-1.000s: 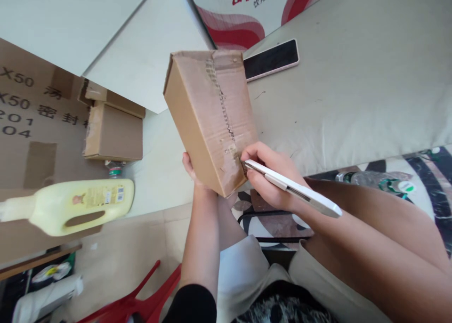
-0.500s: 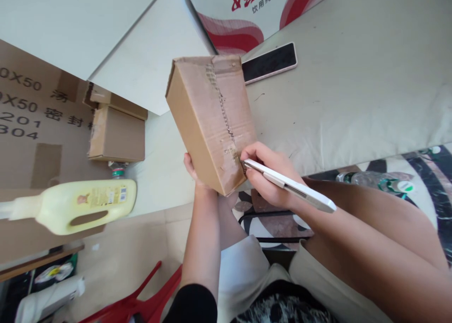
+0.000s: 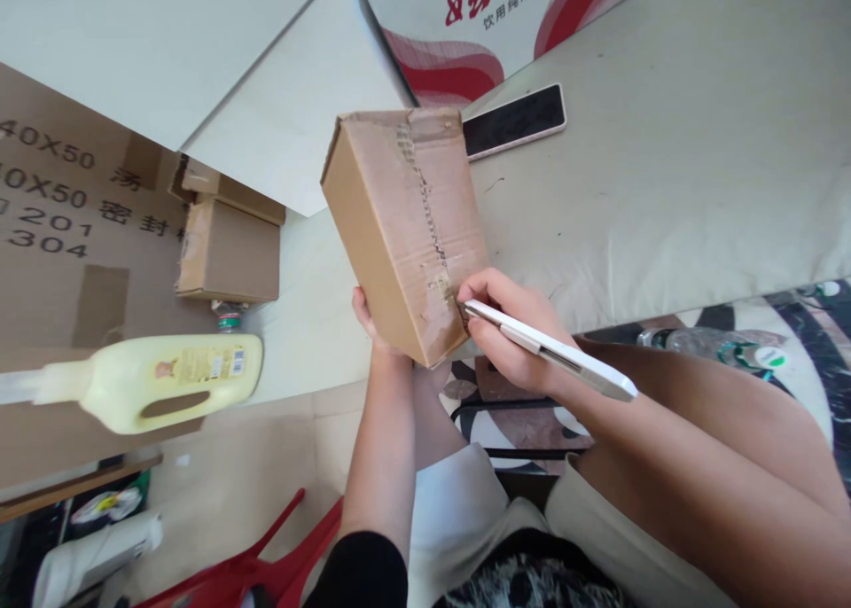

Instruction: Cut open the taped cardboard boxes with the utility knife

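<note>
1. A box (image 3: pixel 405 227) of brown cardboard is held up in the air over the near edge of the table (image 3: pixel 665 174), tilted, its taped seam turned toward the camera
2. The box is gripped from below and behind by the left hand (image 3: pixel 365 320); only the thumb and the heel of the palm are seen, the fingers being hidden behind the box, so how far they are curled cannot be told
3. A white knife (image 3: pixel 551 353) is held in the right hand (image 3: pixel 509 338), fingers closed round its front part like a pen
4. The knife tip is set against the lower end of the seam, at the near corner of the box, where the tape is seen torn and ragged
5. The knife handle is laid back along the right forearm, pointing away from the box
6. A phone (image 3: pixel 515 120) is seen lying flat on the table, screen dark, just beyond the box
7. A printed red and white carton (image 3: pixel 479 23) stands behind the phone
8. A yellow bottle (image 3: pixel 160 382) is seen lying on its side to the left, on large cardboard
9. A small box (image 3: pixel 230 249) is seen above the bottle
10. A red chair (image 3: pixel 266 564) is partly seen at the bottom edge
</note>
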Demonstrator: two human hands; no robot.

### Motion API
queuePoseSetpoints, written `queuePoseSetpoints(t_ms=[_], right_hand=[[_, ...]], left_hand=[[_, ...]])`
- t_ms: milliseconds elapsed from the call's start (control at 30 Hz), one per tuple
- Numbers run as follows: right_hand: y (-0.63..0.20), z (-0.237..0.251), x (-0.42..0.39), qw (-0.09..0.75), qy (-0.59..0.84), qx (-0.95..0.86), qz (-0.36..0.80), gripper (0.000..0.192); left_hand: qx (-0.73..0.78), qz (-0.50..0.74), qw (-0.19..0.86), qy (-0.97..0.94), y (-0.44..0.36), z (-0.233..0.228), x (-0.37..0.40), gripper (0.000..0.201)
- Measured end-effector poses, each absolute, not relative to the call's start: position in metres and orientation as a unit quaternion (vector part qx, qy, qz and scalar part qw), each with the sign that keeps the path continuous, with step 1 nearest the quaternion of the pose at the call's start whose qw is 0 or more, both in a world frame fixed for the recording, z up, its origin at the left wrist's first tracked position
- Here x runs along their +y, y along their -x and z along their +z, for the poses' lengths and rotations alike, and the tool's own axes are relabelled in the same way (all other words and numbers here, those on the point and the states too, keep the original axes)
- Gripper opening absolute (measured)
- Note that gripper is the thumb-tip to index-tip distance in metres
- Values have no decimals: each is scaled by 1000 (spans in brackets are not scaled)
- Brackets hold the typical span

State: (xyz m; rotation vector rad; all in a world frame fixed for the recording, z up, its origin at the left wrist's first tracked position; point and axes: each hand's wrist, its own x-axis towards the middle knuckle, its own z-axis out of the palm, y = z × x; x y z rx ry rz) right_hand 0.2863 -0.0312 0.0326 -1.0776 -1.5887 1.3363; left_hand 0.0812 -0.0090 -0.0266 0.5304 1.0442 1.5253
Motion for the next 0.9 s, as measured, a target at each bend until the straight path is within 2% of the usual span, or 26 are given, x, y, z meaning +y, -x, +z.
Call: queuePoseSetpoints(t_ms=[900], right_hand=[[-286,30,-33,382,431,-627,524,15]], left_hand=[[453,653,558,-240,-83,-25,-8,68]])
